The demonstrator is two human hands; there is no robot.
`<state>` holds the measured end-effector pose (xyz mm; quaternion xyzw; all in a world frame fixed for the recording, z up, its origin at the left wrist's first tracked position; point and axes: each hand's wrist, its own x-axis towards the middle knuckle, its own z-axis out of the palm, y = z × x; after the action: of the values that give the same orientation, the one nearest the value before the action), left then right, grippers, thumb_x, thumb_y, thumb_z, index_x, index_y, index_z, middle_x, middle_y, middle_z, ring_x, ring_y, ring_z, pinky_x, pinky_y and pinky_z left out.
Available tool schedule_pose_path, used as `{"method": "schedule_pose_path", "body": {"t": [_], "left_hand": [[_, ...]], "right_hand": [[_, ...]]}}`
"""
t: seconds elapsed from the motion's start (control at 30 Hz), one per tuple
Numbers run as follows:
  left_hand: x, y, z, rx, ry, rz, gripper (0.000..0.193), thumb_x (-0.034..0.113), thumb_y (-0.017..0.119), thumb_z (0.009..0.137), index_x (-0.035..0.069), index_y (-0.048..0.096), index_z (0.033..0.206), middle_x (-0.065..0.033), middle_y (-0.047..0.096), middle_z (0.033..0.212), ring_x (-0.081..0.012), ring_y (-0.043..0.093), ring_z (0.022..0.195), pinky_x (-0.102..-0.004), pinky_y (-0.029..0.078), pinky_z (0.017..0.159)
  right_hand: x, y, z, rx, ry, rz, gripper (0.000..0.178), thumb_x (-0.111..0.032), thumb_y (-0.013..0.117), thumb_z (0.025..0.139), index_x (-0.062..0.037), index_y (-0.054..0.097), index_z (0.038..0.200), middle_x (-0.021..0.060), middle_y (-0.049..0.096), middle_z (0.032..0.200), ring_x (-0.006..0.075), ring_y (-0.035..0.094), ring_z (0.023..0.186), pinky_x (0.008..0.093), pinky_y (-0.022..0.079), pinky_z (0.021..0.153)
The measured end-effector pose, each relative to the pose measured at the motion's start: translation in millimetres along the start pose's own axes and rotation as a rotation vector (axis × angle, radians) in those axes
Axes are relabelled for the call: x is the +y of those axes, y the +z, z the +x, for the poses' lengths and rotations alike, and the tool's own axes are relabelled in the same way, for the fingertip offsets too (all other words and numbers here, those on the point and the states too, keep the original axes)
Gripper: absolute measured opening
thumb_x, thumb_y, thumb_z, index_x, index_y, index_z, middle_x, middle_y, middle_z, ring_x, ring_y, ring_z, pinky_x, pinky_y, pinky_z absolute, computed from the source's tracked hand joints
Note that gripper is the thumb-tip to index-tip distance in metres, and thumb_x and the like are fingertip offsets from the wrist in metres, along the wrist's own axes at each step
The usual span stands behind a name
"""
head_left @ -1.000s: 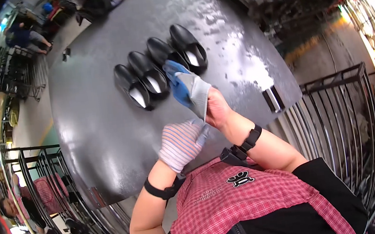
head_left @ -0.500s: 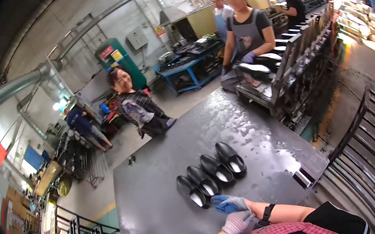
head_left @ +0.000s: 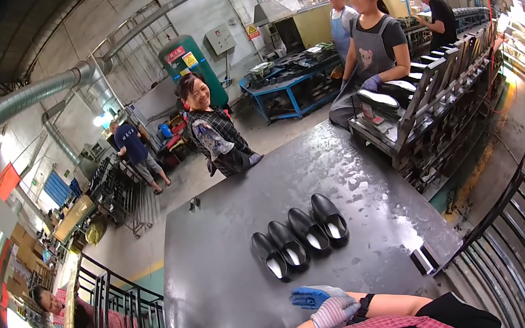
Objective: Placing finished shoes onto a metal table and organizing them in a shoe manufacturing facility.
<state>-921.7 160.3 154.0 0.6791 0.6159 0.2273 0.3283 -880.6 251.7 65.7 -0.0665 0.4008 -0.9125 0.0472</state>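
Both my hands are over the near edge of a dark metal-topped table, in gloves with striped backs. My right hand [head_left: 313, 296] is stretched out to the left, its fingers extended and the blue coated side of its glove showing. Across its wrist end lies my left hand [head_left: 333, 314], fingers curled around the glove's cuff area; the exact grip is partly hidden. Just beyond my hands stand several black slip-on shoes [head_left: 312, 237] side by side in a slanting row, pale insoles visible. Neither hand touches them.
The tabletop [head_left: 223, 269] carries a small dark object [head_left: 195, 203] at its far left corner and a dark block [head_left: 424, 260] at right. Metal racks [head_left: 505, 245] flank the table. A shoe-filled machine line [head_left: 420, 103] stands beyond, with a co-worker [head_left: 373, 50]. Another person [head_left: 218, 130] stands opposite.
The view has shifted, so the surroundings sit differently in the picture. My hands have drawn back slightly from the shoes, still one over the other. The shoes keep their places.
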Motion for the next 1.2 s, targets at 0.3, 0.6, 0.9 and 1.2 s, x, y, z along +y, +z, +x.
{"method": "schedule_pose_path", "body": {"t": [0.3,0.6,0.9,1.2], "left_hand": [[24.9,-3.7,0.1,-0.114,-0.019,-0.267,0.033,0.03,0.053,0.099,0.002,0.067,0.092,-0.0154,0.066,0.076,-0.0324,0.067,0.076,-0.0407,0.052,0.075],[-11.7,10.0,2.7,-0.257,-0.176,0.302,0.04,0.041,0.052,0.097,0.006,0.07,0.108,-0.0202,0.071,0.1,-0.0394,0.067,0.094,-0.0468,0.052,0.086],[-135.2,33.0,-143.6,-0.109,-0.897,0.13,0.052,0.049,0.046,0.095,0.007,0.07,0.114,-0.0216,0.069,0.114,-0.0397,0.064,0.109,-0.0469,0.049,0.095],[-293.7,147.2,-219.4,-0.043,-0.975,0.303,0.042,0.04,0.049,0.093,0.01,0.072,0.111,-0.0183,0.07,0.115,-0.0372,0.064,0.113,-0.0449,0.051,0.094]], "right_hand": [[8.2,19.4,-8.3,0.285,-0.049,0.371,0.052,-0.025,0.048,0.104,0.0019,0.037,0.147,0.0193,0.047,0.146,0.0342,0.044,0.138,0.0471,0.031,0.12],[53.3,-79.1,-32.9,0.356,-0.015,-0.631,0.07,-0.028,0.06,0.1,-0.0028,0.027,0.155,0.0199,0.028,0.16,0.0293,0.033,0.146,0.0468,0.035,0.116],[55.3,-103.1,-204.0,0.495,0.353,-0.948,0.045,-0.028,0.06,0.097,-0.0048,0.058,0.135,0.0162,0.067,0.124,0.024,0.064,0.111,0.0364,0.05,0.097],[124.9,-140.5,-402.7,0.844,0.86,-1.011,0.038,-0.031,0.056,0.097,-0.0051,0.066,0.123,0.017,0.061,0.132,0.033,0.061,0.12,0.0388,0.047,0.103]]}}
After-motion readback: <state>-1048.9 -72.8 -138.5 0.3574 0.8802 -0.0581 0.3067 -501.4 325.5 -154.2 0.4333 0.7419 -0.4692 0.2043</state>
